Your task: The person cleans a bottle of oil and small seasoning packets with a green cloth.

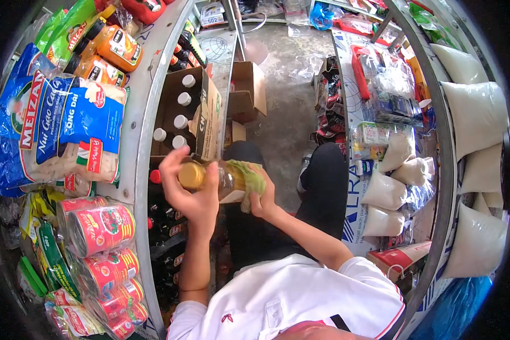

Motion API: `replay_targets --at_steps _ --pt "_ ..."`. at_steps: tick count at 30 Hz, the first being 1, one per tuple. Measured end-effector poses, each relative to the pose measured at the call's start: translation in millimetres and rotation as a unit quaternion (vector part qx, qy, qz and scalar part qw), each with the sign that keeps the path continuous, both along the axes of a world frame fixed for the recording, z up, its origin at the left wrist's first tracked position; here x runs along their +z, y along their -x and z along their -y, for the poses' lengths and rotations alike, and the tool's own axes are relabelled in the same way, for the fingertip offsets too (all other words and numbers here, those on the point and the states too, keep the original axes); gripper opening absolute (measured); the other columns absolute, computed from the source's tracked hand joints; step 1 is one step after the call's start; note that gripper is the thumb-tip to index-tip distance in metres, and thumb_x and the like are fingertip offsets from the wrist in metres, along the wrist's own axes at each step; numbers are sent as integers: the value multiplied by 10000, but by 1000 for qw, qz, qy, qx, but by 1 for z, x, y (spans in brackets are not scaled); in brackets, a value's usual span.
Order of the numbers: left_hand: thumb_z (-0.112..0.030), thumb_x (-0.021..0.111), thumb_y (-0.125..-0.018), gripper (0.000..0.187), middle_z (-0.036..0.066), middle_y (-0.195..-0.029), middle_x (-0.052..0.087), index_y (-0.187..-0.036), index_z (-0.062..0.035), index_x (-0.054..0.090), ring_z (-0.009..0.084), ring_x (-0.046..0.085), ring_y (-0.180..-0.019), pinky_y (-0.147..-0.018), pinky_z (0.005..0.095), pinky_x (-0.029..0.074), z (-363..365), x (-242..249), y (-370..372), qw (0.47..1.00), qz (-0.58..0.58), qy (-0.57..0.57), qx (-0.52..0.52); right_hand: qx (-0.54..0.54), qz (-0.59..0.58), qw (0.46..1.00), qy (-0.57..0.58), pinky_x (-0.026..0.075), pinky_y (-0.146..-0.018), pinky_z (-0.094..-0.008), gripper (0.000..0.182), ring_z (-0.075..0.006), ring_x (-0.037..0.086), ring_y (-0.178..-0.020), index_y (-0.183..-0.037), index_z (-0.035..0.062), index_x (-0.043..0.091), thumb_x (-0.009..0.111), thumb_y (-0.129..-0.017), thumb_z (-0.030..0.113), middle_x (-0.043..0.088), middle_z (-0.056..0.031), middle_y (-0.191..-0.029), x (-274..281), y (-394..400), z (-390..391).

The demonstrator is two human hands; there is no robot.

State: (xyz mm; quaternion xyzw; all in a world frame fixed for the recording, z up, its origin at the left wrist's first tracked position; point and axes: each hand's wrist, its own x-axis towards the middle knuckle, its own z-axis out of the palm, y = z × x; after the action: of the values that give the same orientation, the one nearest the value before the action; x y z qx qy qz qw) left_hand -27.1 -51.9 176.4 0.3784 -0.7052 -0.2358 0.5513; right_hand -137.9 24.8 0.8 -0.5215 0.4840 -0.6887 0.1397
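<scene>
A bottle with a gold cap (191, 176) and a clear body (223, 179) lies tilted across my lap, its cap end toward the left. My left hand (197, 202) is wrapped round the bottle near the cap, thumb on the near side. At the other end, my right hand (264, 199) presses a light green cloth (250, 177) round the bottle's lower part. The cloth and fingers hide most of that end. Just beyond my left hand stands a cardboard box (208, 122) of dark bottles with white caps (181, 121).
On the left shelf are a blue pasta bag (96, 116), orange jars (117, 45) and red cans (103, 229). Dark bottles (170, 229) stand below. White-filled bags (384, 190) sit on the right shelf. An open carton (245, 93) rests on the floor ahead.
</scene>
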Motion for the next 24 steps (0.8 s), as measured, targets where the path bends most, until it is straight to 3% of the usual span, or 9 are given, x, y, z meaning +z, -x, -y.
replay_targets --at_steps 1,4,7,8,11,12,15,21,24 --pt "-143 807 -843 327 176 -1239 589 -1006 -1 561 306 639 -1142 -1021 430 488 -7 -5 1 997 -71 -33 4 26 19 999 -33 473 -1039 -463 572 -420 629 -1161 -1440 -37 487 541 -885 94 624 -258 -1289 17 4 1" --pt "-242 842 -827 366 157 -1154 586 -962 -19 585 320 659 -1088 -937 454 544 -16 -14 -2 996 -71 19 -54 109 131 985 7 480 -1017 -440 536 -385 640 -1134 -1379 -62 542 535 -882 137 651 -253 -1238 86 8 10" --pt "-324 861 -799 402 152 -1138 579 -917 -31 612 342 662 -1072 -895 475 563 -10 -6 -4 988 18 128 -82 132 73 988 23 482 -1011 -442 549 -387 636 -1138 -1378 -58 539 534 -863 130 644 -255 -1246 128 14 5" --pt "-477 868 -783 513 148 -1106 597 -886 -39 620 353 672 -1050 -894 461 563 -9 -5 -4 987 24 134 -80 115 68 990 45 478 -1023 -442 530 -384 627 -1159 -1362 -55 549 529 -886 177 643 -249 -1253 125 11 5" --pt "-613 859 -740 640 136 -1040 616 -886 -36 625 371 678 -1035 -884 467 564 0 -9 -9 980 34 144 -131 86 149 982 73 476 -1028 -445 493 -381 617 -1177 -1326 -53 564 496 -959 269 641 -244 -1252 88 -4 5" --pt "-739 799 -695 745 136 -1019 637 -895 -35 659 370 682 -1028 -874 466 564 1 -10 -9 982 37 141 -118 84 123 988 44 474 -1029 -450 529 -355 611 -1191 -1297 -50 573 441 -1024 384 639 -235 -1260 64 1 5" --pt "-760 758 -710 752 150 -1070 649 -907 -37 693 359 683 -1024 -882 462 563 0 -2 -12 978 78 134 -140 142 355 909 -166 478 -1022 -385 460 -230 622 -1153 -1324 -54 565 471 -1055 307 668 -136 -1230 22 7 1" --pt "-739 687 -802 711 192 -1244 600 -985 -54 742 383 619 -1164 -989 500 522 -10 0 -6 974 97 149 -139 254 265 918 -148 492 -968 -334 386 -173 635 -1080 -1312 -41 589 505 -1011 187 685 -95 -1180 145 36 8" --pt "-784 604 -837 777 224 -1291 575 -1018 -41 748 393 601 -1188 -1019 511 497 -5 -4 -8 978 96 141 -122 178 177 964 -91 492 -906 -319 332 -177 634 -1001 -1261 -37 599 522 -973 109 684 -125 -1119 156 22 8"
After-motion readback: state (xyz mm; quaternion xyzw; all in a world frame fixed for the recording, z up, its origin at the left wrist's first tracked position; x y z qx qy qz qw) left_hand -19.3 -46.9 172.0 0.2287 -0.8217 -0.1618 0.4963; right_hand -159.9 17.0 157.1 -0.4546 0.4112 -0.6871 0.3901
